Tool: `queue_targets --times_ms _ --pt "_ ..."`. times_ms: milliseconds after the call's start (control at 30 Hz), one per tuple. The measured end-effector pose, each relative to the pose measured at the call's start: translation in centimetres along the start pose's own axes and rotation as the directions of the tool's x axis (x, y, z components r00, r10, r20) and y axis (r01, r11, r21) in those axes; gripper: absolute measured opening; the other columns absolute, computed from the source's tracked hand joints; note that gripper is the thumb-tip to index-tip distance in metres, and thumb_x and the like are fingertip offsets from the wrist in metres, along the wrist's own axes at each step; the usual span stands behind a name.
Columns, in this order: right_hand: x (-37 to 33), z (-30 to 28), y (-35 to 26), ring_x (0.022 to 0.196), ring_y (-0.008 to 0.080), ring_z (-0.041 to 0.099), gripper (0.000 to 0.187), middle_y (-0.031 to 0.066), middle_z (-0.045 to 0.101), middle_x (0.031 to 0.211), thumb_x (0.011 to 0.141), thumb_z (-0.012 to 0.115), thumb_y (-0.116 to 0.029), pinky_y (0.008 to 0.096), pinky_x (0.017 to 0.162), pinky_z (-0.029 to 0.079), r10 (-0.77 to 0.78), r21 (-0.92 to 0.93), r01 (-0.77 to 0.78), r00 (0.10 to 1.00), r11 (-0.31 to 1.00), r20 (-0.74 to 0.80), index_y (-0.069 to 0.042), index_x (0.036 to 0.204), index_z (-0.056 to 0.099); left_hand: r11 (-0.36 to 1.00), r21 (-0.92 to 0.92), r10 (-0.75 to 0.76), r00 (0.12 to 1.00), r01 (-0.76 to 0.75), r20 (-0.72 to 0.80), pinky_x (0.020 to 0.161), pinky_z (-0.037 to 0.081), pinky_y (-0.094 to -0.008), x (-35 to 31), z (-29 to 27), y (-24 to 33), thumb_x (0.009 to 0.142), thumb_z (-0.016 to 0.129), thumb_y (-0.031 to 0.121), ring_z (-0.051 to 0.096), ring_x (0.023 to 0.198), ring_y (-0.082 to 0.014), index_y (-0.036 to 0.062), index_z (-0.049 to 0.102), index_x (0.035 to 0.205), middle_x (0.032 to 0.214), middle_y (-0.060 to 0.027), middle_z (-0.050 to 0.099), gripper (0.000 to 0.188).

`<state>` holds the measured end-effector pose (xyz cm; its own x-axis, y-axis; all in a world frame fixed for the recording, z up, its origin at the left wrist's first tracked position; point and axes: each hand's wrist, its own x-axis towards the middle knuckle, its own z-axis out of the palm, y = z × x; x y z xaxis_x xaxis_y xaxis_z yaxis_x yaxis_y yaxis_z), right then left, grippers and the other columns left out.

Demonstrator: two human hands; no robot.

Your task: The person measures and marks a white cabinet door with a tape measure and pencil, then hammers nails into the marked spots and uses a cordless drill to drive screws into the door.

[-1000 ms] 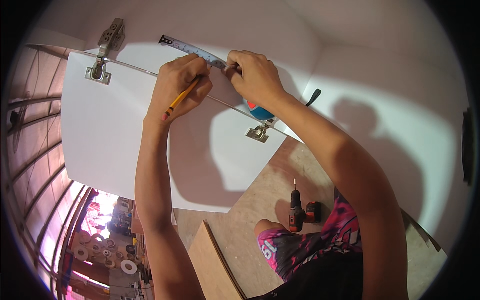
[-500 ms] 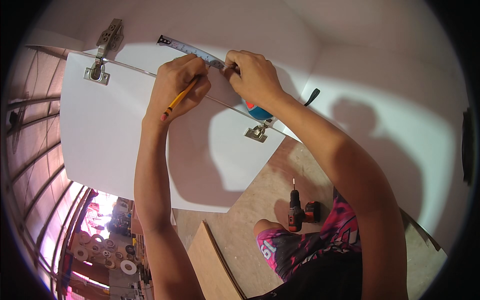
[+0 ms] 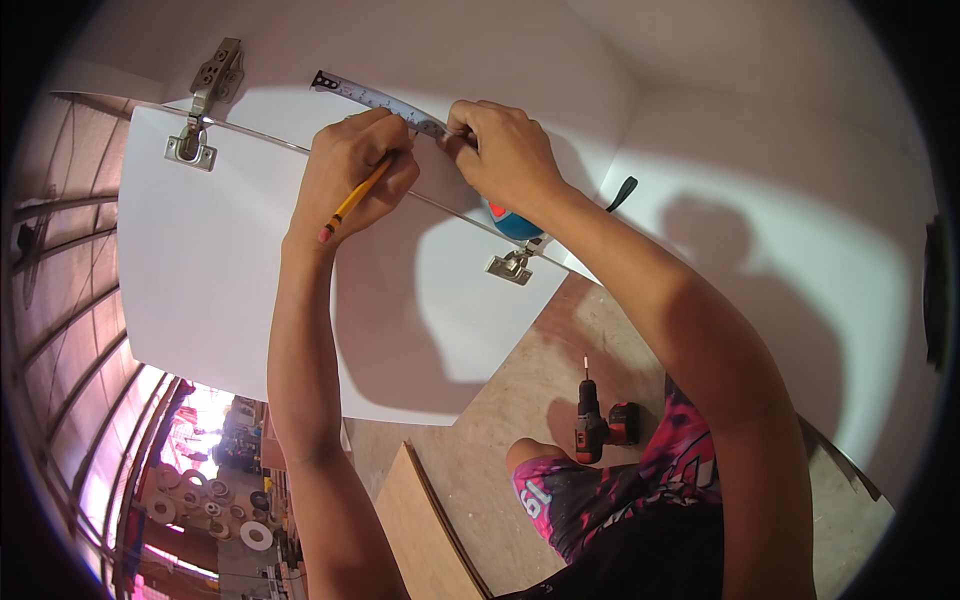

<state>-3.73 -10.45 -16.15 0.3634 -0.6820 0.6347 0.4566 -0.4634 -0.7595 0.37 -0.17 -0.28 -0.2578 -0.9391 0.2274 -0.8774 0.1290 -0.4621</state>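
Note:
My left hand is closed on a yellow pencil, its eraser end toward my wrist and its tip hidden by the fingers. Those fingers rest by the extended blade of a tape measure. My right hand pinches the same blade farther right; the blue tape case shows below that wrist, with a black strap. The blade lies slantwise on the white cabinet panel, just above the edge of a white door.
Metal hinges join door and cabinet at the left and near my right forearm. On the floor a cordless drill stands by my leg. A wooden board lies lower down. Tape rolls are at lower left.
Almost nothing differs. Both hands keep their hold on pencil and tape; the whole view has shifted very slightly.

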Motion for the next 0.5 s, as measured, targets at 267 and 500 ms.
queue_targets --times_ms 267,500 --pt "0.03 -0.19 -0.25 0.080 0.0331 0.066 0.007 0.0119 0.068 0.085 0.085 0.063 -0.011 0.0456 0.072 0.052 0.008 -0.004 -0.008 1.000 1.000 -0.005 -0.005 0.086 0.065 1.000 -0.013 -0.005 1.000 0.005 0.000 0.052 0.040 -0.0328 0.17 -0.08 0.09 0.066 0.060 -0.004 0.049 0.054 -0.0188 0.0000 0.049 0.066 0.062 -0.0075 0.051 0.012" --pt "-0.02 -0.16 -0.24 0.080 0.0325 0.066 0.006 0.0110 0.069 0.085 0.085 0.063 -0.011 0.0452 0.072 0.052 0.006 0.007 -0.006 1.000 1.000 -0.009 -0.005 0.086 0.065 1.000 -0.007 -0.017 1.000 0.017 -0.004 0.052 0.040 -0.0336 0.10 -0.03 0.20 0.066 0.060 -0.004 0.048 0.054 -0.0191 0.0000 0.048 0.066 0.062 -0.0079 0.051 0.013"
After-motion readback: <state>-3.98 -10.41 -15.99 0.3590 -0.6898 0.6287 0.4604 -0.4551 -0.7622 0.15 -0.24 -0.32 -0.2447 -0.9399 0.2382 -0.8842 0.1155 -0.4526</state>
